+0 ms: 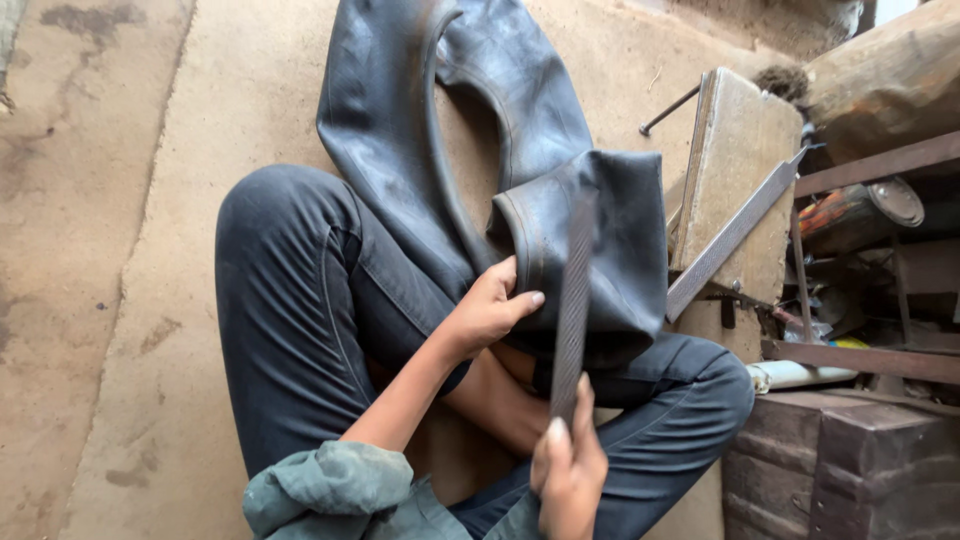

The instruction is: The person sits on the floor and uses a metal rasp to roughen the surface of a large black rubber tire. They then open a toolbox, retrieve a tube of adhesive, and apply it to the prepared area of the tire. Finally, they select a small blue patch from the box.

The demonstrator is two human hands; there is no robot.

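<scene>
Inner tube (590, 240) on lap, L hand (490, 310) gripping, R hand (568, 470) w/ file (573, 300)

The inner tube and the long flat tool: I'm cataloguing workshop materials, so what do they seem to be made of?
The inner tube looks like black rubber, matte and dusty: it folds limply over the knee, with soft creases. The flat tool, held by the right hand, appears to be grey metal, probably steel; its straight, rigid face looks finely ridged, like a rasp. The left hand grips the tube's fold.

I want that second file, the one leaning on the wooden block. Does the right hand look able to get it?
Probably yes, but not freely: the right hand already grips a rasp. The leaning file lies uncovered beside the tube, on the right.
</scene>
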